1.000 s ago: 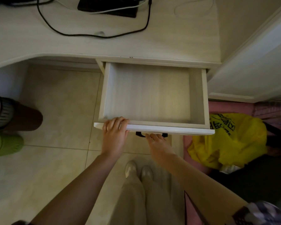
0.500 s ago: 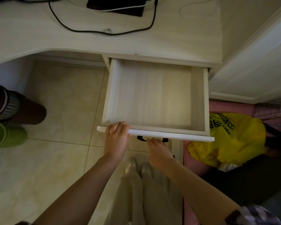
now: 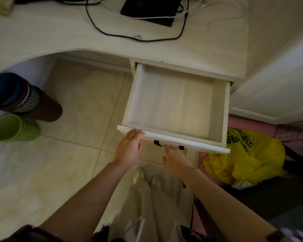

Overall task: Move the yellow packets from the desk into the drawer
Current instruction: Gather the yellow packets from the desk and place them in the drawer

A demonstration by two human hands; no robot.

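Drawer (image 3: 175, 103) stands pulled out under the counter (image 3: 59, 37). Left hand (image 3: 129, 149) rests straight-fingered on its front edge; right hand (image 3: 175, 158), fingers extended, sits just below the black handle (image 3: 157, 143). Yellow packets not discernible.

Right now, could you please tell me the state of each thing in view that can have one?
drawer: pulled open, nothing inside.
left hand: open, fingers resting on the drawer's front edge.
right hand: open, just below the drawer handle, holding nothing.
yellow bag: crumpled on the floor, right of the drawer.
green cup: lying on its side.
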